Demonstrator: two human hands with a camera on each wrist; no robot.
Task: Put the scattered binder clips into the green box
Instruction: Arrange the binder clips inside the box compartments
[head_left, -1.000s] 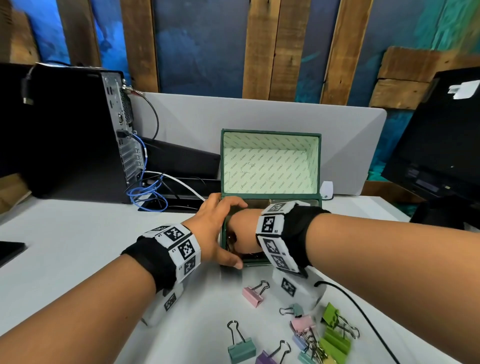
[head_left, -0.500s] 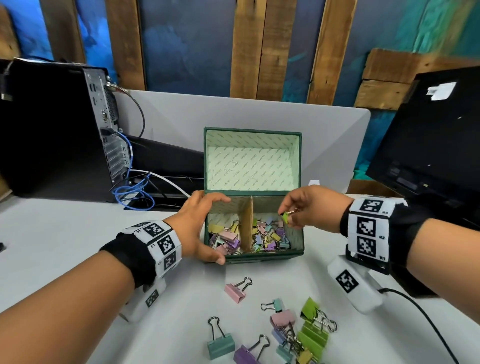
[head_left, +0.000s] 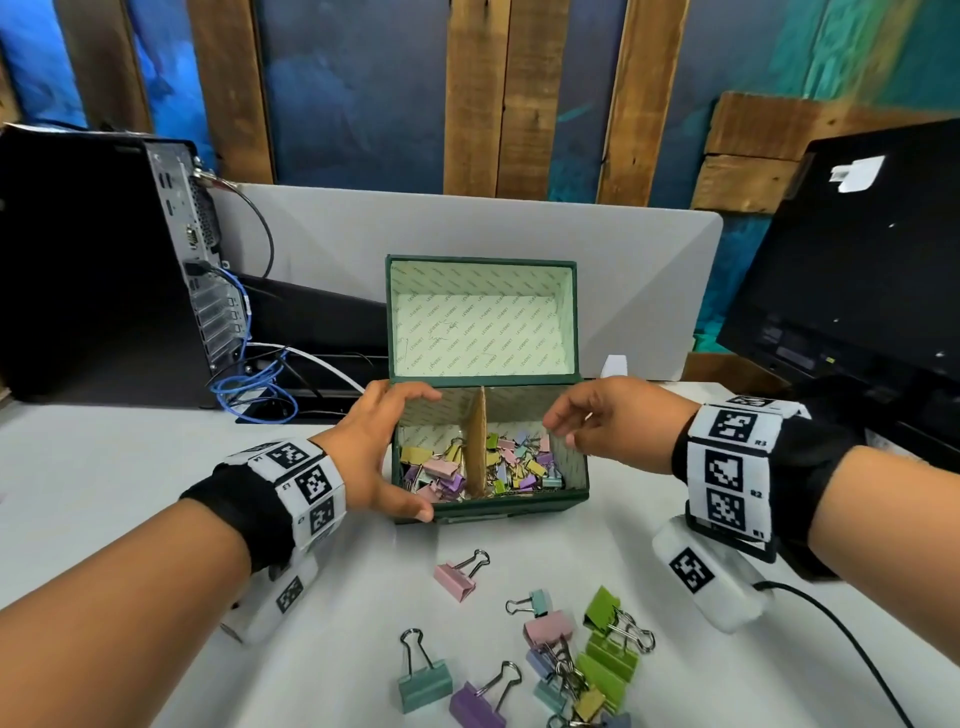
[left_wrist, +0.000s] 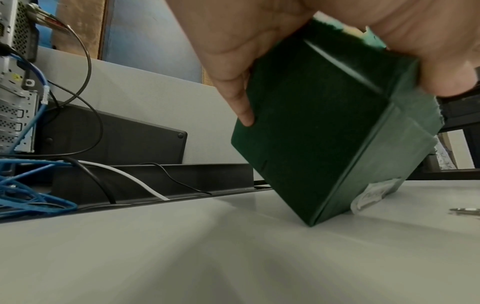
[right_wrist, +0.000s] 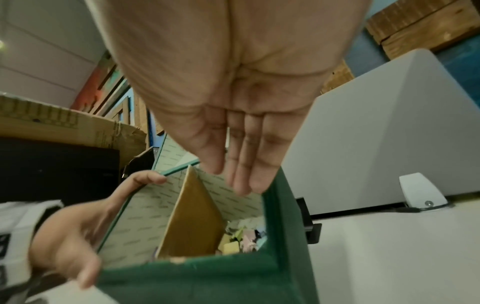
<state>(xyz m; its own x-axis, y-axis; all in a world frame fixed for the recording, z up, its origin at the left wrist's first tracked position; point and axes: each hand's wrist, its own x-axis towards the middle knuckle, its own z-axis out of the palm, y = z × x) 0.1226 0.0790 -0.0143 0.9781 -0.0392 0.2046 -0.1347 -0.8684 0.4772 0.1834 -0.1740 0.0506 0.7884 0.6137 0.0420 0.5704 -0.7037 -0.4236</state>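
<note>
Hands first: your left hand (head_left: 371, 452) grips the left end of the green box (head_left: 511, 506), thumb on the near wall, fingers over the far rim. Your right hand (head_left: 605, 423) hovers over the box's right end, fingers straight, holding nothing. Lid up, cardboard divider (head_left: 477, 441) inside, both compartments holding clips. Scattered binder clips (head_left: 563, 657) lie on the desk (head_left: 130, 499) just near of the box.

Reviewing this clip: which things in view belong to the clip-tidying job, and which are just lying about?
Job:
green box, gripped by left hand
right hand, empty above it
pink clip
teal clip
purple clip
clip pile

Lying about:
computer tower
blue cable
monitor
</note>
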